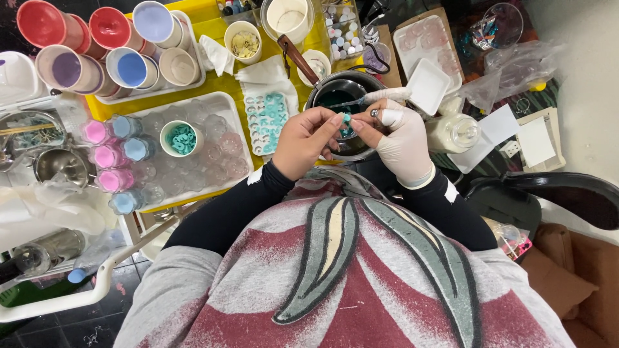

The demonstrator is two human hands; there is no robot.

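My bare left hand [308,140] and my gloved right hand [400,138] meet over a small dark metal pot [325,96] with a brown wooden handle. Both pinch a small teal piece [346,120] between their fingertips. The right hand also holds a thin metal tool [351,102] that points left across the pot. To the left lies a white mould [267,121] holding several teal shapes. A white cup [180,138] with teal pieces stands in a clear tray.
Coloured cups [97,38] crowd a tray at the back left. Pink and blue small jars [109,154] line the clear tray's left side. A white jar [451,132], an empty white dish [427,85], plastic bags and a black chair arm [554,193] lie to the right.
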